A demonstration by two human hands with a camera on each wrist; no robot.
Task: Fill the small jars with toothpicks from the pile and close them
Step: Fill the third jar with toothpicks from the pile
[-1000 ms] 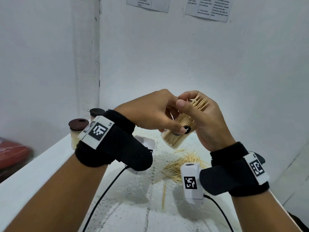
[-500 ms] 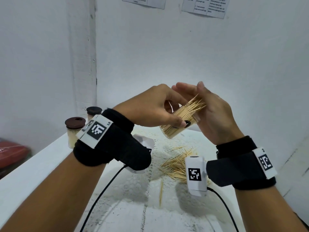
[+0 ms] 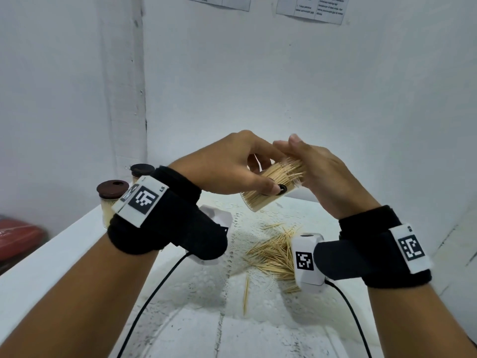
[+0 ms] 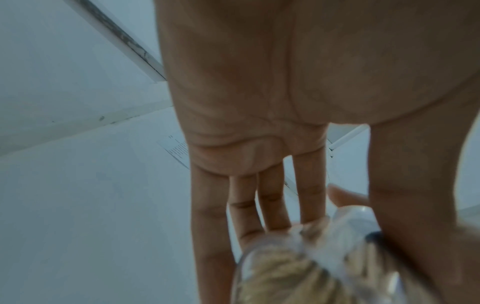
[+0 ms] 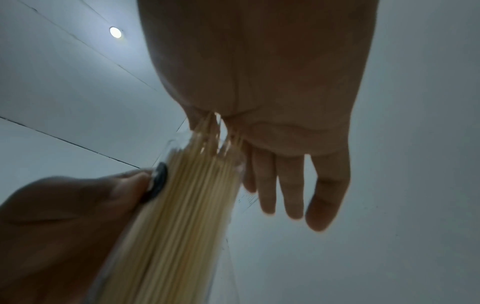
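My left hand (image 3: 232, 171) grips a small clear jar (image 3: 268, 192) packed with toothpicks, tilted with its mouth toward the right. A black round mark sits on the jar's side by my thumb. My right hand (image 3: 322, 174) is open, fingers straight, its palm pressing on the toothpick tips (image 3: 294, 165) that stick out of the mouth. The right wrist view shows the tips (image 5: 215, 131) against the palm and the jar (image 5: 182, 205) below. The left wrist view shows the blurred jar (image 4: 311, 263) between thumb and fingers. A loose pile of toothpicks (image 3: 273, 251) lies on the white table below.
Two filled jars with brown lids (image 3: 112, 189) (image 3: 141, 169) stand at the table's far left by the wall corner. One stray toothpick (image 3: 246, 295) lies nearer me. White walls close in behind and on the left. A red object (image 3: 18, 236) sits off the table's left edge.
My right hand let go of its pinch on the toothpicks and flattened, pushing them into the jar with the palm. The jar tilted more level and rose slightly.
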